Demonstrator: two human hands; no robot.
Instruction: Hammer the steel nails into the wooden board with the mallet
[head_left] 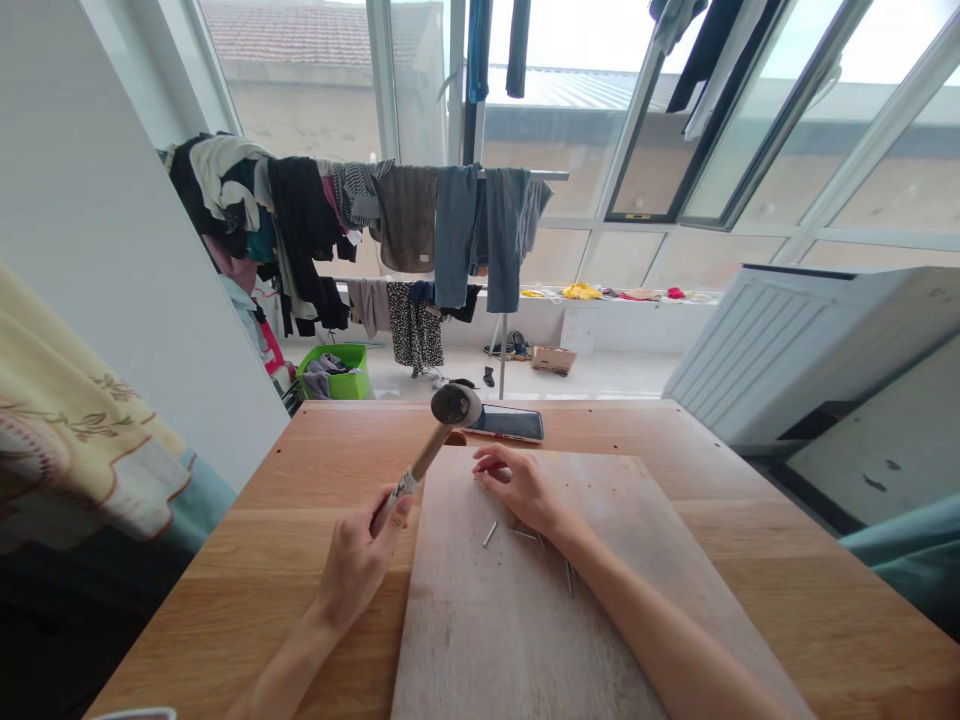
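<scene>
My left hand (360, 560) is wrapped round the handle of a mallet (429, 450). Its dark-faced, pale-sided head is raised above the far left edge of a wooden board (480, 640). On the board's far left part, my right hand (517, 485) has thumb and fingers pinched together. What looks like a nail (475, 474) is between the fingertips, mostly hidden by them. A loose nail (490, 535) lies nearer to me, and several more nails (569, 578) lie beneath and beside my right wrist. Small dark holes or marks dot the board.
The board lies on a wooden table (262, 540). A phone (506, 423) lies behind it, with a small brown round object (455, 438) partly hidden by the mallet. Beyond the table stand a laundry-hung drying rack (551, 176), a green basket (360, 378) and a white appliance (787, 340).
</scene>
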